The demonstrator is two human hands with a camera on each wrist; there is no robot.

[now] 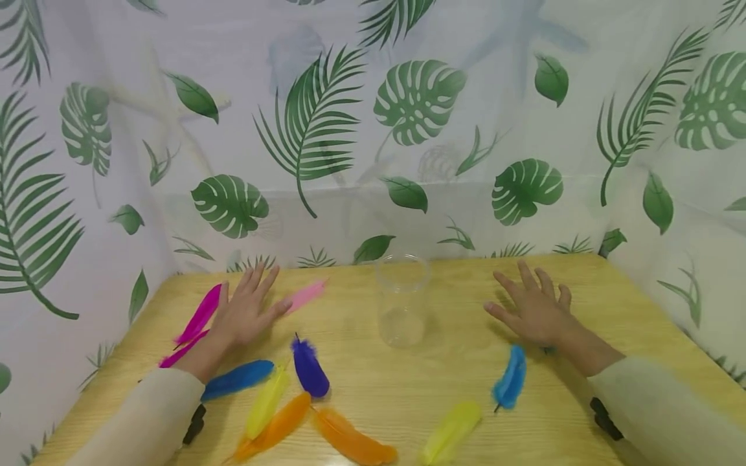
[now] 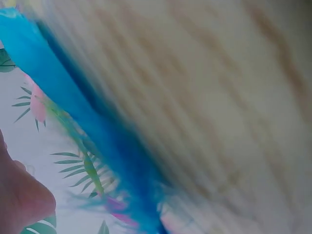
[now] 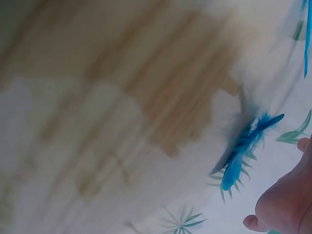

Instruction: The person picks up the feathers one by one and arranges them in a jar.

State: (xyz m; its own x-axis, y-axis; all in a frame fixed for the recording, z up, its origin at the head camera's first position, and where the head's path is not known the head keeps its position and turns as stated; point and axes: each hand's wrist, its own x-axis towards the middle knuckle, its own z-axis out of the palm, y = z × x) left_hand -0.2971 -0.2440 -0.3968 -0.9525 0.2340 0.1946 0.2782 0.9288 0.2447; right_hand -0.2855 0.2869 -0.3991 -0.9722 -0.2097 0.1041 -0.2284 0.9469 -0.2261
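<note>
My left hand [image 1: 247, 314] is spread with straight fingers over the table's left side. Around it lie two magenta feathers [image 1: 201, 315], a pink feather [image 1: 305, 296] by the thumb, and a blue feather [image 1: 240, 379] near the wrist, while a blue feather [image 2: 73, 92] looms large in the left wrist view. Fingers apart, my right hand [image 1: 536, 314] is over the right side, holding nothing. A light blue feather [image 1: 510, 378] lies below it; a scrap of blue shows under that wrist. Between the hands stands a clear plastic cup [image 1: 403, 310], upright. Whether either hand touches the table, I cannot tell.
A purple feather [image 1: 311, 369], a yellow feather [image 1: 266, 404] overlapping an orange feather [image 1: 285, 421], and another orange feather [image 1: 354, 440] lie front left of centre. A second yellow feather [image 1: 451, 432] lies front right. Behind the wooden table [image 1: 361, 375] hangs a leaf-print cloth [image 1: 344, 226].
</note>
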